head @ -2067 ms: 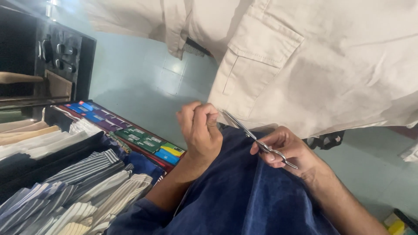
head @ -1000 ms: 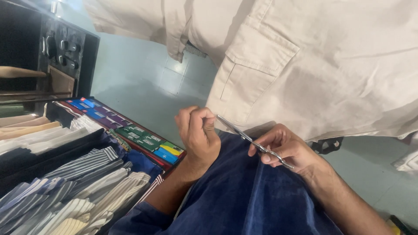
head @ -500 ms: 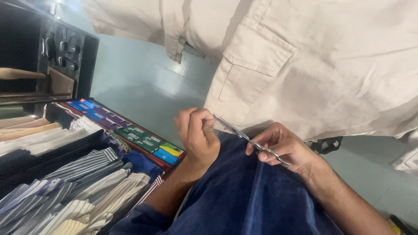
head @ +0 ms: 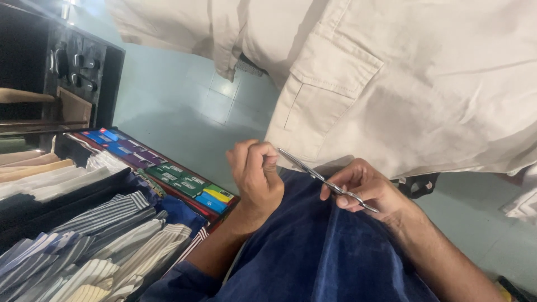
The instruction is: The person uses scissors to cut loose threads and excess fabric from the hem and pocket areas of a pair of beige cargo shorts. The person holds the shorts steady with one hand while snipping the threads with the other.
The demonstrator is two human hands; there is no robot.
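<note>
Leftmost, folded shirts (head: 106,240), striped and plain, stacked on edge in soft rows; just beyond, a flat row of small coloured packets (head: 168,170), glossy, blue through purple and green to yellow. Further right, left hand (head: 256,176) closed in a loose fist, thumb and fingertips pinched at the upper edge of the dark blue cloth (head: 313,251), a thick, velvety fabric with a soft nap and long folds, draped across the lap. Next, right hand (head: 366,190) gripping thin metal scissors (head: 324,180), narrow and shiny, tips angled up toward the left hand's pinch. Judging from this, snipping under way right at that pinched edge, probably a thread or a small trim; no cut line or loose scrap visible, so progress hard to tell. Above and right, cream trousers (head: 403,78), smooth woven cotton with a stitched pocket flap.
</note>
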